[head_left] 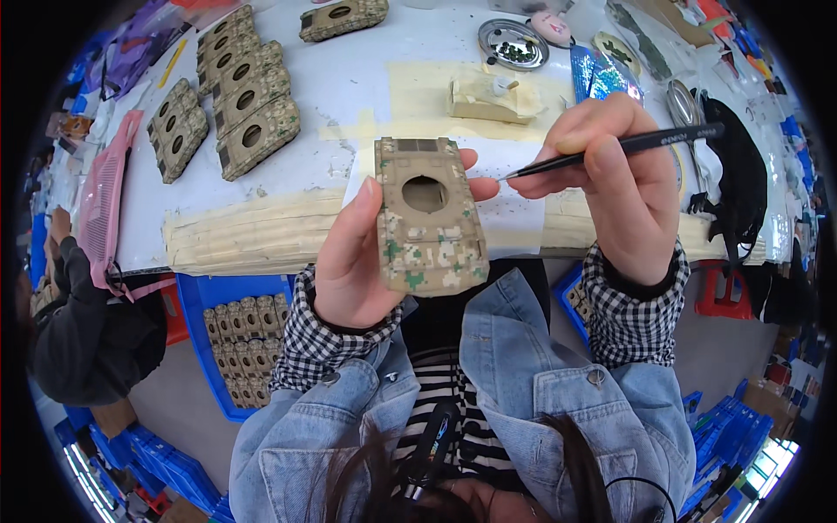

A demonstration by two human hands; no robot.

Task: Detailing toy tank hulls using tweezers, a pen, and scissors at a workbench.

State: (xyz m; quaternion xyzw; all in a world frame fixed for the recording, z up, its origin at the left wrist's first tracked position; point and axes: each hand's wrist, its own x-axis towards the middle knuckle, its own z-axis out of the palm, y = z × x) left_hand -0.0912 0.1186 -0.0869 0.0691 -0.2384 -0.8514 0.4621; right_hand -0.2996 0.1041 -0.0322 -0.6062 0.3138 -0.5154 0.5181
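My left hand point(344, 261) is closed around a toy tank hull point(433, 253), tan with green and cream pixel camouflage and a round hole in its top. The hull is held up above the table's near edge, its patterned end toward me. In my right hand point(632, 192) is a pair of black tweezers point(567, 162), pinched between thumb and fingers. Their fine tips point left, by my left fingertips and a little to the right of the hull. Whether anything tiny sits in the tips cannot be made out.
More camouflage hulls point(253, 135) stand in rows at the left. A round metal dish point(514, 44) holds small dark green pieces, behind a tape-covered block point(493, 98). Tape layers point(240, 234) pad the table edge. Below left, a blue crate point(196, 327) contains hulls. Another person point(96, 340) sits at left.
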